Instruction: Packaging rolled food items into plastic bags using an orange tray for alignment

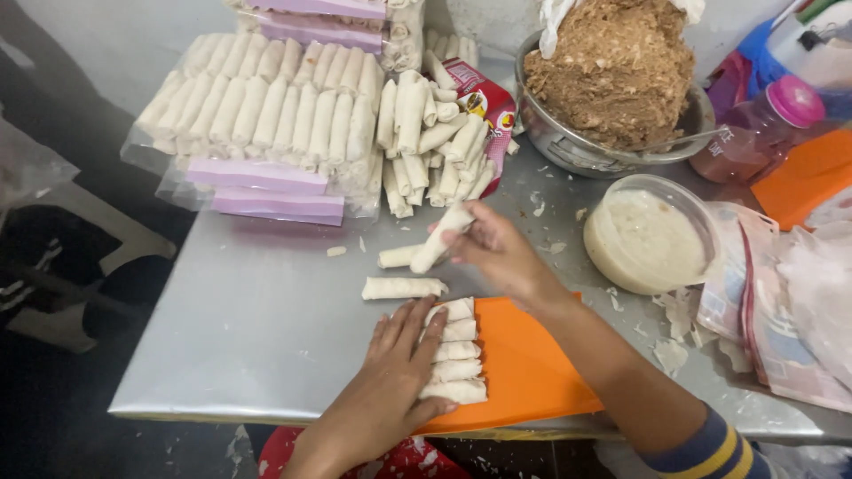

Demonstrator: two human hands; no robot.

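The pale spring roll point(441, 238) sits pinched in the right hand point(497, 253) fingertips above the metal table point(248, 328); soft and light, it likely tears easily, so mid-length holds suit it. The left hand point(404, 368) lies flat, fingers spread, on the row of rolls point(457, 355) at the orange board point(524, 364).

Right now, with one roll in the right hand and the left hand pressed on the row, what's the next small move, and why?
Probably set the roll held in the right hand at the far end of the row of rolls on the orange board. The left hand lies flat on that row, steadying it, and two more loose rolls lie on the table just beyond.
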